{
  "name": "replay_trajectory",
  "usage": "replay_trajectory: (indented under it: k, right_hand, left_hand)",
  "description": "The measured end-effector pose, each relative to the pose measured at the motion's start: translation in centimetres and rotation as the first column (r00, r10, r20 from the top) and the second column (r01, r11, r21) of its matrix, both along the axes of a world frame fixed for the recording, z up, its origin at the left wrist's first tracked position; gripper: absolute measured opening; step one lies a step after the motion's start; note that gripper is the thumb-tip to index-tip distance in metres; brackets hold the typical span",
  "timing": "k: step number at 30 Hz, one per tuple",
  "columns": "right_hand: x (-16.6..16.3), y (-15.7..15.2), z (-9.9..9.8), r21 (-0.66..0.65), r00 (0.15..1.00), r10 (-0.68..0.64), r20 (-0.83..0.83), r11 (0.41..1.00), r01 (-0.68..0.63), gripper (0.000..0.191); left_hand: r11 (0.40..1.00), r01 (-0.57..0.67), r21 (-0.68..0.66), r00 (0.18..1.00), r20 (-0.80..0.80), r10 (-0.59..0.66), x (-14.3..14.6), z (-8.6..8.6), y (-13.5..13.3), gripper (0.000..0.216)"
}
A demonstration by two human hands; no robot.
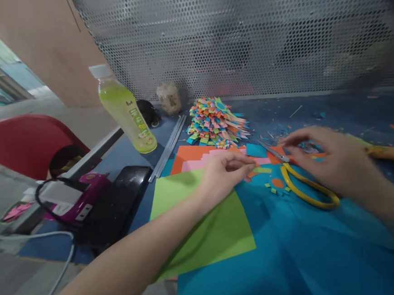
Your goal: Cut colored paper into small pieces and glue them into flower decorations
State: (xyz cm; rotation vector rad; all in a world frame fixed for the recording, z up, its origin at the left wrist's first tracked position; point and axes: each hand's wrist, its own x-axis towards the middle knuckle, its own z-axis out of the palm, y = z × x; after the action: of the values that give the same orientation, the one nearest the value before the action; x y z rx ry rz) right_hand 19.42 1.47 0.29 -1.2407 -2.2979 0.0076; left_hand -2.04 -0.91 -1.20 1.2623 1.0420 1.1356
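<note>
My left hand (pixel 228 174) lies over a light green sheet (pixel 176 194), its thumb and fingers pinched on a narrow light green paper strip (pixel 263 170). My right hand (pixel 331 159) is slightly blurred above the scissors (pixel 309 191) with yellow handles; its thumb and fingers are curved apart, with nothing visible between them. Between the hands, a paper flower (pixel 277 184) with an orange centre and green and blue tabs lies on a large blue sheet (pixel 276 250). Orange paper (pixel 187 153), pink paper (pixel 196 165) and a small blue piece (pixel 256 150) lie just beyond.
A heap of fringed colored paper (pixel 213 121) stands near the perforated metal panel (pixel 209 37). At left are a drink bottle (pixel 126 112), clear strips (pixel 168 147), a black phone (pixel 131 180), a purple power strip (pixel 85 201) and a red chair (pixel 29 142). Paper scraps (pixel 311 146) litter the right side.
</note>
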Motion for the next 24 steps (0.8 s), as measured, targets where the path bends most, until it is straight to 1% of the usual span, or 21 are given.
replay_trajectory:
  k: [3, 5, 8, 10, 14, 17, 20, 22, 24]
  right_hand:
    - [-0.1, 0.6, -2.1, -0.129, 0.977, 0.160, 0.139, 0.981, -0.142, 0.029]
    - [0.1, 0.6, -2.9, -0.189, 0.955, 0.230, 0.187, 0.963, -0.194, 0.033]
    - [0.4, 0.2, -3.0, -0.263, 0.945, 0.249, 0.214, 0.946, -0.190, 0.041]
    - [0.5, -0.1, -2.7, -0.317, 0.949, 0.237, 0.210, 0.934, -0.163, 0.041]
    - [0.3, -0.6, -2.0, -0.391, 0.956, 0.247, 0.157, 0.905, -0.170, 0.033]
    - [-0.1, -1.0, -1.7, -0.460, 0.963, 0.254, 0.091, 0.868, -0.186, 0.030]
    - [-0.5, -1.4, -1.6, -0.494, 0.972, 0.229, -0.043, 0.841, -0.220, 0.042]
    - [-0.8, -1.5, -1.4, -0.485, 0.973, 0.200, -0.112, 0.844, -0.229, 0.048]
    - [-0.9, -1.5, -1.3, -0.490, 0.975, 0.163, -0.154, 0.844, -0.218, 0.049]
  left_hand:
    - [1.000, -0.020, 0.017, 1.000, -0.003, 0.020, -0.1, -0.1, 0.0, 0.005]
    - [0.999, -0.033, 0.021, 0.999, -0.005, 0.033, -0.1, 0.0, 0.0, 0.008]
    - [0.999, -0.027, 0.017, 0.999, -0.024, 0.027, -0.1, 0.3, -0.1, 0.008]
    - [1.000, -0.012, 0.015, 0.999, -0.042, 0.013, 0.0, 0.4, -0.1, 0.006]
    - [1.000, -0.007, 0.019, 0.998, -0.065, 0.008, -0.1, 0.4, -0.1, 0.006]
    - [0.999, -0.027, 0.025, 0.998, -0.060, 0.029, -0.2, 0.3, 0.0, 0.009]
    - [0.998, -0.044, 0.033, 0.997, -0.054, 0.046, -0.3, 0.2, 0.0, 0.010]
    - [0.998, -0.055, 0.039, 0.997, -0.058, 0.057, -0.4, 0.3, 0.0, 0.012]
    - [0.996, -0.071, 0.046, 0.995, -0.065, 0.073, -0.4, 0.3, 0.0, 0.013]
